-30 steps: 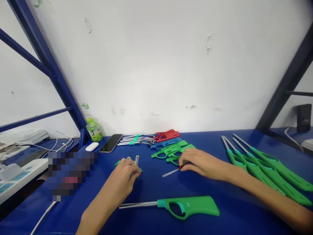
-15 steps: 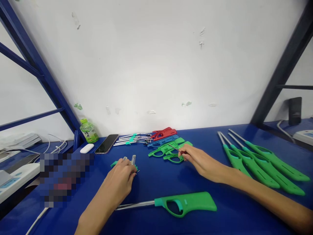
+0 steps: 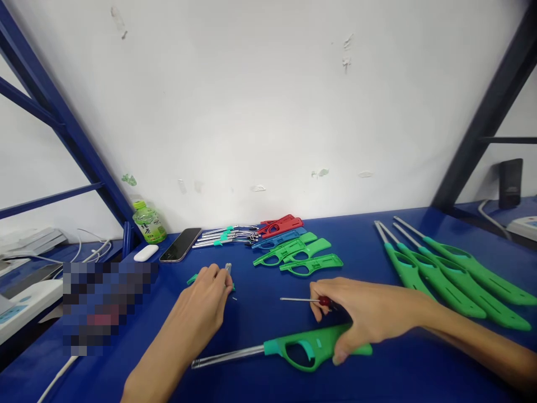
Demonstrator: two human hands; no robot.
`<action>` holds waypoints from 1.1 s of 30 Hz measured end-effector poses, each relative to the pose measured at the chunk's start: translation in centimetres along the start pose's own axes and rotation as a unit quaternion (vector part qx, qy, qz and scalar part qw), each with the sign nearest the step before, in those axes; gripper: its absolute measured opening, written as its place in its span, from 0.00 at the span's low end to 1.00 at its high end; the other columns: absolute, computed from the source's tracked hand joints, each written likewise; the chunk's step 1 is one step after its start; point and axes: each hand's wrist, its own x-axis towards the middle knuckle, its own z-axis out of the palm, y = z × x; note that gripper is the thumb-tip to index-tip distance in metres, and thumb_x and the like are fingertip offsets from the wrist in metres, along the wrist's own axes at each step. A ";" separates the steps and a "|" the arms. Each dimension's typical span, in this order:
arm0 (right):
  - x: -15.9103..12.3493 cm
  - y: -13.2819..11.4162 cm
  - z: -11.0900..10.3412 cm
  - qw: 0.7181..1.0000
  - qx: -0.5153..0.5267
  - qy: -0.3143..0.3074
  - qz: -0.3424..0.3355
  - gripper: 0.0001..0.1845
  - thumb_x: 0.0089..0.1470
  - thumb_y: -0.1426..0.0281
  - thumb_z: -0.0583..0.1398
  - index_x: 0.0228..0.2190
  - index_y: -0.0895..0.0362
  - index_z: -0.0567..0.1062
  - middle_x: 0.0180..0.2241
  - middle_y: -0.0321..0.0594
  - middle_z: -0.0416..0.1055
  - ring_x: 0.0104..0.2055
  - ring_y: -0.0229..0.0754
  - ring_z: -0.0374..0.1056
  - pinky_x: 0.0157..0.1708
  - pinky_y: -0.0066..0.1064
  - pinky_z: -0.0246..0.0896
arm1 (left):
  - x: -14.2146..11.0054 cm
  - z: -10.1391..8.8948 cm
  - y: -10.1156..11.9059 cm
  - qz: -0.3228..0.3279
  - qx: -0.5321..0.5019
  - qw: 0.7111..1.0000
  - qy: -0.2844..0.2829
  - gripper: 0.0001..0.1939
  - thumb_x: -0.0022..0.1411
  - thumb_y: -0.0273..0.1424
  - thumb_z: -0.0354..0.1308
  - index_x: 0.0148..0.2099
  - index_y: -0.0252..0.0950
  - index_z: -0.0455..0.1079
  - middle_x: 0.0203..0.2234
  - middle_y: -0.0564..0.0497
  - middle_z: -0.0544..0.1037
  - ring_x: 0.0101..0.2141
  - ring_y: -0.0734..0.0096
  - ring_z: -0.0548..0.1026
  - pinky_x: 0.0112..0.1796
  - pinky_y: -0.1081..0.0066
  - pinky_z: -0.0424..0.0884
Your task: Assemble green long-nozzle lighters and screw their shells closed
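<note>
My right hand (image 3: pixel 369 310) has its fingers curled around a screwdriver (image 3: pixel 324 301) with a red handle, its thin shaft pointing left. The thumb is spread away, over the grip of a long green lighter (image 3: pixel 329 338) lying at the front of the table. My left hand (image 3: pixel 205 296) rests palm down, fingers bent together over small pieces. A clear plastic piece (image 3: pixel 229 267) and a teal piece (image 3: pixel 192 279) stick out around it; what the fingertips hold is hidden.
Green shell halves (image 3: pixel 312 265), a blue shell (image 3: pixel 274 240) and red shells (image 3: pixel 280 225) lie at the back, beside metal tubes (image 3: pixel 212 239). Several long green lighters (image 3: pixel 457 295) lie at right. A phone (image 3: pixel 181 245), white case (image 3: pixel 146 253) and bottle (image 3: pixel 149 223) stand back left.
My right hand, with the screwdriver, has come toward me from the green shells to above the lighter's grip, its thumb spreading. My left hand stays over the small pieces.
</note>
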 end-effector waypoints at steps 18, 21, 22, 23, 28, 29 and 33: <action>1.2 0.3 0.6 0.996 0.090 0.013 0.016 0.23 0.49 0.59 0.76 0.40 0.55 0.74 0.39 0.34 0.77 0.34 0.37 0.67 0.30 0.28 0.58 | -1.2 -4.5 -1.9 0.078 -0.090 0.966 0.231 0.18 0.76 0.46 0.50 0.44 0.44 0.79 0.37 0.54 0.85 0.35 0.66 0.83 0.37 0.71 0.72; 1.2 0.5 0.6 0.995 0.092 0.037 0.008 0.19 0.55 0.58 0.72 0.38 0.54 0.71 0.37 0.34 0.76 0.32 0.37 0.67 0.30 0.29 0.58 | -1.2 -4.4 -1.6 0.084 -0.085 0.963 0.242 0.17 0.77 0.45 0.50 0.45 0.45 0.77 0.36 0.56 0.85 0.32 0.69 0.82 0.35 0.72 0.72; 1.2 0.6 0.6 0.995 0.091 0.049 0.006 0.20 0.55 0.58 0.72 0.37 0.54 0.70 0.37 0.34 0.76 0.32 0.37 0.67 0.30 0.29 0.58 | -1.2 -4.3 -1.6 0.086 -0.084 0.962 0.245 0.17 0.77 0.44 0.50 0.46 0.45 0.77 0.36 0.56 0.85 0.31 0.69 0.82 0.35 0.72 0.71; 1.2 0.9 0.7 0.994 0.088 0.064 0.003 0.21 0.56 0.58 0.72 0.36 0.53 0.68 0.38 0.34 0.76 0.33 0.37 0.67 0.31 0.29 0.59 | -1.1 -4.3 -1.5 0.089 -0.083 0.961 0.247 0.17 0.78 0.44 0.50 0.46 0.45 0.77 0.36 0.57 0.85 0.31 0.69 0.82 0.34 0.72 0.71; 1.3 1.8 1.8 0.991 0.051 0.122 -0.029 0.21 0.58 0.58 0.71 0.35 0.52 0.64 0.45 0.38 0.74 0.42 0.42 0.67 0.42 0.34 0.60 | -1.2 -4.4 -1.2 0.105 -0.087 0.961 0.242 0.15 0.78 0.44 0.51 0.45 0.46 0.77 0.35 0.59 0.85 0.29 0.72 0.81 0.32 0.74 0.70; 1.3 1.8 2.0 0.991 0.044 0.122 -0.037 0.20 0.59 0.60 0.70 0.35 0.52 0.64 0.45 0.38 0.74 0.42 0.42 0.67 0.41 0.34 0.60 | -1.3 -4.4 -1.1 0.108 -0.090 0.961 0.238 0.15 0.78 0.43 0.51 0.44 0.47 0.77 0.34 0.60 0.85 0.28 0.73 0.81 0.31 0.75 0.70; 1.3 1.2 2.5 0.992 0.017 0.103 -0.070 0.17 0.62 0.64 0.69 0.34 0.52 0.64 0.44 0.36 0.72 0.38 0.39 0.63 0.39 0.32 0.58 | -1.4 -4.1 -0.5 0.118 -0.106 0.964 0.213 0.13 0.77 0.42 0.52 0.45 0.48 0.76 0.34 0.61 0.84 0.24 0.76 0.78 0.29 0.77 0.69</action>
